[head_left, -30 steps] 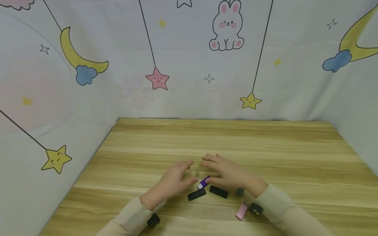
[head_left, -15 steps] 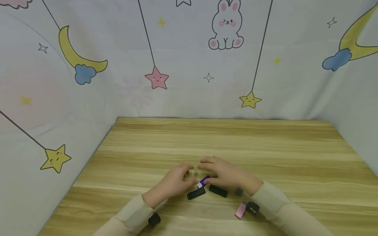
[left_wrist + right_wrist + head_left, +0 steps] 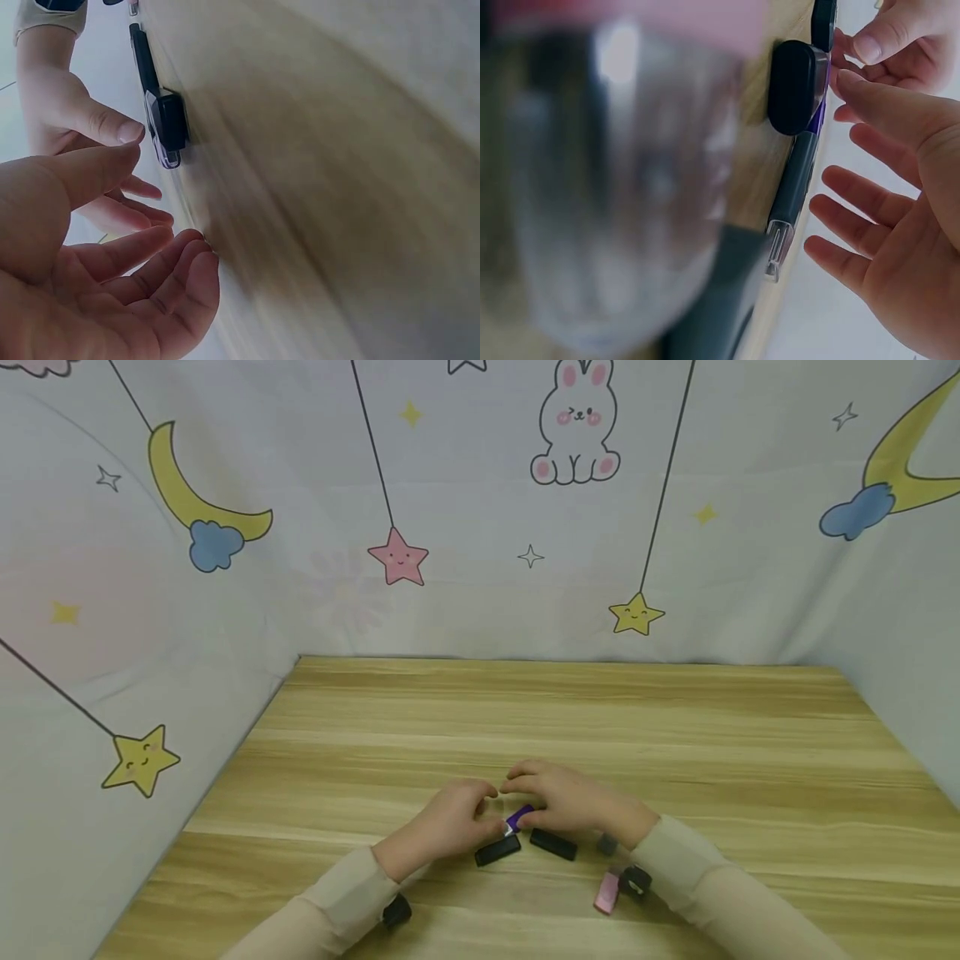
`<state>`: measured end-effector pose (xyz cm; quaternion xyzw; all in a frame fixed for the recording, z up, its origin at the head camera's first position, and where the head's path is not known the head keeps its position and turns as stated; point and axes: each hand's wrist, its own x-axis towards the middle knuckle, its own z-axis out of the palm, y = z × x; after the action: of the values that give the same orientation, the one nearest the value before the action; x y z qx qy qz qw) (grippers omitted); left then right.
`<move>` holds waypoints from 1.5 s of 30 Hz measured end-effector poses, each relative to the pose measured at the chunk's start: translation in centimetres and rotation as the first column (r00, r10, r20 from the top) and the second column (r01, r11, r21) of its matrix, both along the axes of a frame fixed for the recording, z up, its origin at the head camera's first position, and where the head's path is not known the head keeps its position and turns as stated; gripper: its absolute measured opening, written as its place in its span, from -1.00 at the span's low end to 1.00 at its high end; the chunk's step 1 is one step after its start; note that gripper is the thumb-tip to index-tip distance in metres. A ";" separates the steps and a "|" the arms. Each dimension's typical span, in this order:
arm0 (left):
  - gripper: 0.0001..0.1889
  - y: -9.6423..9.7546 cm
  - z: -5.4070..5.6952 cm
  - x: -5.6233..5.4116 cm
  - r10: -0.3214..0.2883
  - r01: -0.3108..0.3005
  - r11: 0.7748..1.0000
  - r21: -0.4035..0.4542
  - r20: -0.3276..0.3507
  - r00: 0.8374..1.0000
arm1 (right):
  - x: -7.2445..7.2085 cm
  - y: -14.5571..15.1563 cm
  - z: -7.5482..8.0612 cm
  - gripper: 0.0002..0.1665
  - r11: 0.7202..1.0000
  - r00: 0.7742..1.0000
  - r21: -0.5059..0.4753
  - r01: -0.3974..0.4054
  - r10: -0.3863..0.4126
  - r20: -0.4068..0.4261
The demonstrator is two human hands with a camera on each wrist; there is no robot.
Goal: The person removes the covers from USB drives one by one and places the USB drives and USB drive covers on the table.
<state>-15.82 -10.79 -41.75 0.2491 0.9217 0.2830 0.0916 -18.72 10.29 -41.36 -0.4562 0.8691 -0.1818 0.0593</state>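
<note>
Several USB sticks lie on the wooden table between and below the hands. In the head view, a purple USB stick [image 3: 521, 817] lies between my two thumbs, its metal plug toward the left hand. My right hand [image 3: 577, 800] has its thumb tip right at the purple stick, fingers spread and relaxed. Loosely bent and holding nothing, my left hand [image 3: 459, 818] hovers by the plug end. Nearer the body lie two black USB sticks, a left one [image 3: 498, 851] and a right one [image 3: 553, 844]. Both palms [image 3: 97, 315] face inward in the wrist views.
Under the right wrist lie a pink USB stick [image 3: 607, 893] and a grey one [image 3: 607, 843]. A blurred clear plastic end [image 3: 622, 187] fills the left of the right wrist view. The wooden table [image 3: 570, 718] meets a printed cloth wall [image 3: 480, 610] behind.
Both hands have moved slightly closer together, the left to the right and the right to the left. Left fingers are bent a little more. The USB sticks stay where they were.
</note>
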 end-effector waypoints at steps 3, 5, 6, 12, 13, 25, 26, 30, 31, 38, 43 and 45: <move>-0.58 0.2 0.0 -0.1 -0.008 0.008 1.000 0.000 0.000 1.000 | -0.1 -0.1 -0.1 -0.51 1.000 1.000 -0.003 -0.009 0.009 -0.004; -0.61 0.3 0.0 -0.2 -0.011 0.011 1.000 0.001 -0.001 1.000 | -0.3 -0.1 -0.3 -0.54 1.000 1.000 -0.008 -0.017 0.017 -0.008; -0.62 0.3 0.0 -0.2 -0.013 0.013 1.000 0.001 -0.001 1.000 | -0.3 -0.2 -0.3 -0.54 1.000 1.000 -0.010 -0.022 0.022 -0.012; -0.64 0.4 -0.1 -0.3 -0.026 0.026 1.000 -0.002 -0.010 1.000 | -0.4 -0.3 -0.4 -0.59 0.999 0.999 -0.016 -0.034 0.034 -0.017; -0.64 0.5 -0.1 -0.3 -0.027 0.027 1.000 -0.003 -0.012 1.000 | -0.4 -0.3 -0.4 -0.60 0.999 0.999 -0.018 -0.036 0.035 -0.016; -0.68 0.7 0.0 -0.4 -0.047 0.047 0.999 -0.024 -0.029 0.998 | -0.5 -0.4 -0.3 -0.75 0.996 0.996 0.003 -0.084 0.084 0.019; -0.69 0.7 0.0 -0.4 -0.051 0.050 0.998 -0.025 -0.027 0.998 | -0.5 -0.4 -0.3 -0.77 0.996 0.996 0.005 -0.086 0.086 0.022; -0.73 0.8 0.1 -0.4 -0.068 0.067 0.998 -0.022 -0.032 0.997 | -0.4 -0.5 -0.3 -0.81 0.996 0.995 0.003 -0.089 0.089 0.042; -0.74 0.8 0.1 -0.4 -0.070 0.070 0.997 -0.022 -0.037 0.997 | -0.4 -0.5 -0.3 -0.82 0.996 0.995 0.001 -0.089 0.089 0.048; -0.82 0.8 0.1 -0.3 -0.071 0.070 0.997 -0.026 -0.048 0.996 | -0.6 -0.6 -0.4 -0.84 0.996 0.995 0.003 -0.086 0.086 0.057; -0.85 0.9 0.2 -0.3 -0.080 0.080 0.997 -0.020 -0.040 0.996 | -0.6 -0.7 -0.4 -0.86 0.997 0.995 0.010 -0.081 0.080 0.057; -0.87 0.9 0.2 -0.3 -0.081 0.081 0.997 -0.018 -0.023 0.996 | -0.6 -0.7 -0.4 -0.87 0.997 0.996 0.023 -0.072 0.071 0.058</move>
<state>-16.13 -9.84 -41.55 0.2890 0.9142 0.2682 0.0940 -19.31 9.54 -41.72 -0.4808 0.8523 -0.1819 0.0964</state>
